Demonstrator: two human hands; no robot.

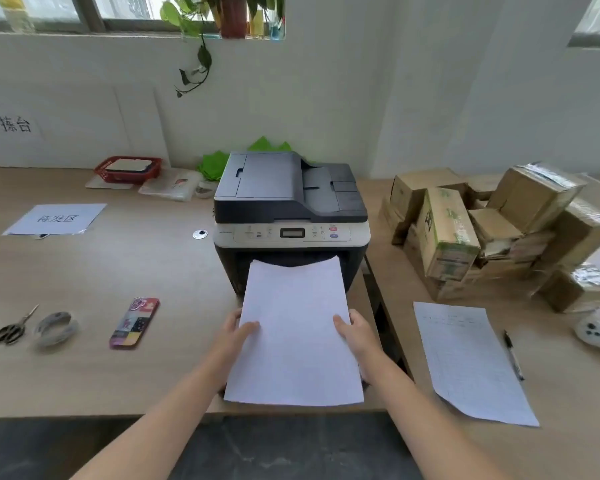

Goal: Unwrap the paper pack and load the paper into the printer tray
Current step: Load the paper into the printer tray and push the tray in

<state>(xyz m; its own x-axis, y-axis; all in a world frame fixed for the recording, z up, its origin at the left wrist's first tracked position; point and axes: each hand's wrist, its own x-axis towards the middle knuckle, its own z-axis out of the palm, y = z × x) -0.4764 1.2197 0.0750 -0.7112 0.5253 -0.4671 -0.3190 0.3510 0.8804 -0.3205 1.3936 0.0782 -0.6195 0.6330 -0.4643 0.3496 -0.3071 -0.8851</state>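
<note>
A stack of white paper (293,327) is held flat in front of the printer (290,216), its far edge at the dark opening in the printer's lower front. My left hand (238,332) grips the stack's left edge, thumb on top. My right hand (355,330) grips the right edge the same way. The printer is dark grey on top with a light control panel. The tray itself is hidden under the paper. No wrapper is in sight.
On the left of the table lie scissors (13,329), a tape roll (56,329), a phone (134,323) and a labelled sheet (56,219). A red basket (129,169) stands at the back. Right: cardboard boxes (482,226), a printed sheet (471,358), a pen (513,355).
</note>
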